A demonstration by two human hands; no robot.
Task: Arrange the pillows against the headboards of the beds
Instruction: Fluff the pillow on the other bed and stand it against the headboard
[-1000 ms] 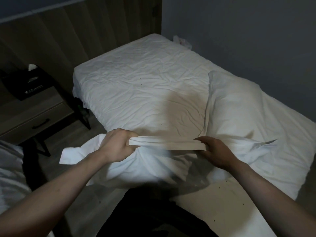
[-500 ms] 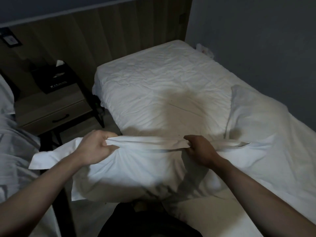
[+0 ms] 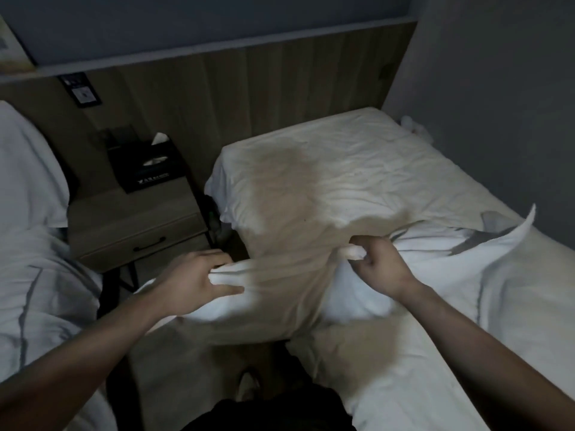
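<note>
- Pillow [image 3: 280, 293] held up over the near part of the right-hand bed [image 3: 357, 169], well short of the wooden headboard [image 3: 264, 98].
- Left hand [image 3: 199, 281] clenched on a bunched corner of the pillow's upper edge; right hand [image 3: 378, 269] pinching another bunch of the same edge, fingers curled tight round the cloth.
- Only cover fabric gripped, probably not the filling: on a swing toward the headboard, likely to slide inside the case and land lumpy or folded.
- Loose flap trailing to the right over the second pillow [image 3: 497, 290] lying on the mattress: could drag or snag that one and pull it askew.
- Left corner hanging past the bed's edge, near the gap beside the nightstand [image 3: 130, 225]: a slipped grip there could send the pillow to the floor.
- Tissue box [image 3: 146, 166] close to the bed's left side: a wide toss could clip it.
- Dim light, heavy shadow across the sheet: easy to misjudge the landing spot and leave the pillow short of the headboard or crooked.
</note>
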